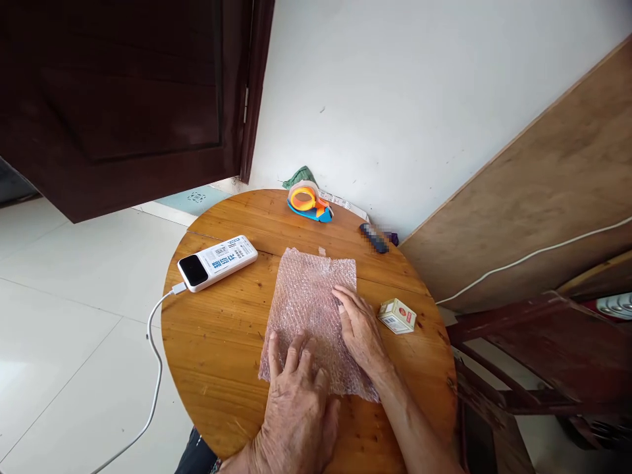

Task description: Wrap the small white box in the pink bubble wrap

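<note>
A pinkish sheet of bubble wrap [313, 289] lies flat on the round wooden table [217, 355] in front of me. My left hand [299, 401] rests on its near edge, fingers spread and pointing away from me. On the sheet's right side lies my right hand [359, 326], its fingers stretched out over the bubbles. Neither hand grips anything. Just right of my right hand stands a small cream-coloured box [397, 316] with a red mark.
A white power bank [217, 263] with a plugged-in cable [157, 355] lies left. Near the wall are an orange and blue tape dispenser [310, 201] and a dark, partly blurred object [374, 237]. A dark wooden chair [538, 355] stands right, a door [148, 85] back left.
</note>
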`<act>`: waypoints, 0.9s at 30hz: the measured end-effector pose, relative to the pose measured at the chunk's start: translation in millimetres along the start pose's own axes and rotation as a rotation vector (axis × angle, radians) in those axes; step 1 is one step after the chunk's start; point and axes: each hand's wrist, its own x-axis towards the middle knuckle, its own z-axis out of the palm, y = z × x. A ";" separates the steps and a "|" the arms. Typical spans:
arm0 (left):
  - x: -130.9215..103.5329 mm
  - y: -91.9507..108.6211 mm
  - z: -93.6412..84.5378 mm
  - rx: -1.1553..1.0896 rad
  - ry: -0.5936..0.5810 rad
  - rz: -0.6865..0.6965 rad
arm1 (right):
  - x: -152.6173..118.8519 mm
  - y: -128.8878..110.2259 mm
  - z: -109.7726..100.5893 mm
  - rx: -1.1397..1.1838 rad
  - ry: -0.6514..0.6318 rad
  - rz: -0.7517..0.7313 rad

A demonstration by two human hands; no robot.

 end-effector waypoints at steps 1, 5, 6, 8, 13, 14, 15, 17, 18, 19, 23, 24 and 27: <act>-0.3 0.4 0.0 -0.003 0.001 0.002 | -0.9 1.6 0.6 -0.008 0.011 0.008; 0.3 2.5 -5.4 -0.015 -0.031 0.008 | -2.4 5.6 1.6 0.015 0.038 0.027; 0.9 3.1 -7.1 -0.017 -0.044 0.007 | -2.1 6.0 1.6 0.024 0.042 0.031; 2.3 3.8 -9.6 -0.016 -0.066 0.006 | -0.6 6.5 1.4 0.038 0.047 0.041; 3.1 2.9 -9.2 -0.015 -0.094 0.019 | 3.1 7.1 1.4 0.070 0.063 0.050; 2.9 2.5 -8.8 -0.018 -0.094 0.015 | 3.5 7.3 1.6 0.079 0.065 0.048; 2.8 2.1 -8.6 -0.020 -0.095 0.009 | 3.8 7.6 1.8 0.088 0.066 0.045; 3.0 1.3 -8.7 -0.020 -0.095 -0.004 | 4.1 8.6 2.3 0.108 0.071 0.043; 3.2 1.0 -9.1 -0.020 -0.096 -0.008 | 4.1 9.0 2.6 0.118 0.075 0.043; 3.4 0.7 -9.6 -0.019 -0.098 -0.010 | 4.0 9.5 3.0 0.128 0.080 0.042; 3.3 -0.1 -11.4 -0.019 -0.094 -0.003 | 3.7 10.1 5.1 0.164 0.101 0.029; 3.0 -0.3 -11.5 -0.020 -0.087 -0.005 | 3.7 9.9 5.7 0.168 0.106 0.027; 2.5 -1.5 -10.9 -0.034 -0.057 -0.022 | 3.9 8.2 7.6 0.168 0.121 0.024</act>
